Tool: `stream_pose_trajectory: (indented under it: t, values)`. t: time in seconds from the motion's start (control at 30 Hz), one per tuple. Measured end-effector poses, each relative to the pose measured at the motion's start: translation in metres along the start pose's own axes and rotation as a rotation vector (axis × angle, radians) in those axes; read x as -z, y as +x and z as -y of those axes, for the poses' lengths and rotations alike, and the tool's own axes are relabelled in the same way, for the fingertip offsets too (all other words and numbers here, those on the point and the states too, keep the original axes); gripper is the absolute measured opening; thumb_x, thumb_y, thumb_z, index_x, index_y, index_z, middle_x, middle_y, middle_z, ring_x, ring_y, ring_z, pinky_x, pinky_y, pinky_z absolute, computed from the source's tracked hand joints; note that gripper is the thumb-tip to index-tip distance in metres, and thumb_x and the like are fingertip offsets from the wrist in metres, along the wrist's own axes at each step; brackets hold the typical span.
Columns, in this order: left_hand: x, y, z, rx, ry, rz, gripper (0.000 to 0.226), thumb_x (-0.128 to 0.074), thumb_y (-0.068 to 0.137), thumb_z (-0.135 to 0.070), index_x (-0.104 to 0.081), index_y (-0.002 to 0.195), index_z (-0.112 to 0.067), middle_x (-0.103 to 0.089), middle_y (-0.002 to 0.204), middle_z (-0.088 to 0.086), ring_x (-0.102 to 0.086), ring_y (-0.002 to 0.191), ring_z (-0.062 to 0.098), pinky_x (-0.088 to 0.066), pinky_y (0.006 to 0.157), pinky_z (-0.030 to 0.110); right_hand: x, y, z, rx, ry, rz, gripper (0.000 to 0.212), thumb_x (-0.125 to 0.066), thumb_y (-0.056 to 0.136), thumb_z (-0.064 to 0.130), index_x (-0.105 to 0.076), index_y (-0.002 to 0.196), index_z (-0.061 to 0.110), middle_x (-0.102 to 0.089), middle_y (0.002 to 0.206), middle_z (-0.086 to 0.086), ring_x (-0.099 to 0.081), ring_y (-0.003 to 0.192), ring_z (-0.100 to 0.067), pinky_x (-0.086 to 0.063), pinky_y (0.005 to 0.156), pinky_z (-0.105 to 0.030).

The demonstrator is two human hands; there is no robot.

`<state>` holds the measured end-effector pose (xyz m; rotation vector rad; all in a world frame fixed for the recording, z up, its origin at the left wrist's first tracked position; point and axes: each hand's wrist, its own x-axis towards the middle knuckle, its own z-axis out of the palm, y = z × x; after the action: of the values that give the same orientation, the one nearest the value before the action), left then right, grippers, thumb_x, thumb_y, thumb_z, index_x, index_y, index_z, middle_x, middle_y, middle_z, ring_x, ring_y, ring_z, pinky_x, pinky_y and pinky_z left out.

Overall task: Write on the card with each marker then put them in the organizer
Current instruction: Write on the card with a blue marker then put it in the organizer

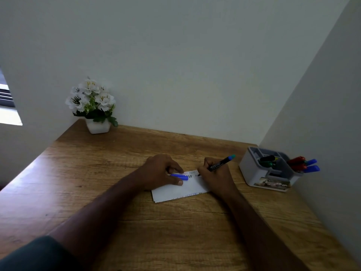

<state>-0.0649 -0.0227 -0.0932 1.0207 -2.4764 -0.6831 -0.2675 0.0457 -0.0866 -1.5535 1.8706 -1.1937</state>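
The marker [218, 163], a slim black barrel with a blue end, sits at centre right of the frame in the right hand [215, 174], whose fingers curl round it low near the tip, which meets the card [181, 189]. It looks light, rigid and smooth, so a hold close to the tip likely gives the best control. The card seems thin and apt to slide; the left hand [159, 171] rests on it while pinching the blue cap [180, 177]. At the right edge of the wooden surface [97, 182], the grey organizer [252, 169] already holds several markers.
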Motion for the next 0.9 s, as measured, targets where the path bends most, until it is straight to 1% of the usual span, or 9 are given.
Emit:
stream_pose_trajectory:
  t: [0.13, 0.23, 0.37, 0.53, 0.67, 0.73, 0.8, 0.9]
  values:
    - [0.0010, -0.0001, -0.0009, -0.001, 0.005, 0.001, 0.044, -0.072, 0.078, -0.051, -0.067, 0.117, -0.033, -0.057, 0.098, -0.016, -0.052, 0.087, 0.001, -0.040, 0.072, 0.022, -0.0003, -0.0002, 0.0013, -0.019, 0.000, -0.003, 0.023, -0.064, 0.085, 0.009, -0.055, 0.064, 0.011, -0.059, 0.064, -0.009, -0.054, 0.063, -0.013, -0.048, 0.061, -0.033]
    - [0.0017, -0.0015, -0.0022, -0.008, 0.004, 0.002, 0.044, -0.072, 0.078, -0.050, -0.067, 0.117, -0.033, -0.057, 0.098, -0.016, -0.052, 0.088, 0.002, -0.041, 0.073, 0.022, 0.0003, -0.0007, 0.0009, -0.013, -0.005, -0.006, 0.023, -0.064, 0.085, 0.009, -0.056, 0.064, 0.010, -0.059, 0.065, -0.011, -0.054, 0.063, -0.013, -0.048, 0.060, -0.031]
    - [0.0036, -0.0020, -0.0050, -0.009, 0.007, 0.010, 0.044, -0.072, 0.079, -0.048, -0.067, 0.119, -0.031, -0.056, 0.098, -0.015, -0.052, 0.091, 0.004, -0.043, 0.077, 0.026, 0.0009, -0.0015, 0.0001, -0.002, -0.003, 0.007, 0.024, -0.064, 0.084, 0.008, -0.054, 0.062, 0.011, -0.054, 0.059, -0.003, -0.050, 0.058, -0.009, -0.044, 0.056, -0.029]
    - [0.0029, -0.0013, -0.0029, 0.000, 0.003, 0.006, 0.044, -0.072, 0.078, -0.050, -0.067, 0.118, -0.032, -0.056, 0.099, -0.016, -0.051, 0.090, 0.002, -0.040, 0.073, 0.023, 0.0008, -0.0014, -0.0005, 0.009, 0.020, -0.056, 0.033, -0.065, 0.084, 0.007, -0.050, 0.056, 0.017, -0.052, 0.053, 0.006, -0.049, 0.054, -0.001, -0.043, 0.054, -0.025]
    - [0.0025, -0.0007, -0.0041, 0.001, 0.007, 0.009, 0.044, -0.072, 0.078, -0.050, -0.067, 0.119, -0.032, -0.059, 0.101, -0.013, -0.051, 0.088, 0.002, -0.042, 0.073, 0.022, -0.0011, -0.0002, -0.0008, -0.017, -0.009, -0.048, 0.027, -0.065, 0.085, 0.009, -0.054, 0.061, 0.015, -0.059, 0.062, -0.007, -0.056, 0.062, -0.012, -0.050, 0.061, -0.036]
    - [0.0027, -0.0007, -0.0039, 0.000, 0.004, 0.007, 0.044, -0.072, 0.078, -0.049, -0.067, 0.119, -0.032, -0.059, 0.100, -0.013, -0.050, 0.086, 0.001, -0.041, 0.070, 0.020, -0.0015, 0.0001, -0.0008, -0.021, -0.009, -0.040, 0.026, -0.065, 0.084, 0.010, -0.054, 0.061, 0.014, -0.059, 0.062, -0.008, -0.054, 0.061, -0.013, -0.049, 0.059, -0.035]
    - [0.0025, -0.0009, -0.0037, 0.002, -0.005, 0.007, 0.044, -0.072, 0.078, -0.049, -0.067, 0.118, -0.032, -0.056, 0.097, -0.016, -0.050, 0.085, 0.001, -0.039, 0.068, 0.019, -0.0004, -0.0004, -0.0007, -0.026, -0.005, -0.035, 0.026, -0.065, 0.084, 0.009, -0.054, 0.061, 0.012, -0.058, 0.063, -0.011, -0.053, 0.062, -0.013, -0.047, 0.059, -0.034]
    - [0.0017, -0.0011, -0.0028, -0.001, -0.008, 0.005, 0.044, -0.072, 0.078, -0.050, -0.067, 0.118, -0.032, -0.054, 0.095, -0.018, -0.051, 0.087, 0.001, -0.037, 0.069, 0.020, 0.0017, 0.0002, -0.0017, -0.023, 0.007, -0.059, 0.022, -0.065, 0.083, 0.008, -0.055, 0.065, 0.002, -0.061, 0.069, -0.020, -0.054, 0.063, -0.015, -0.048, 0.060, -0.035]
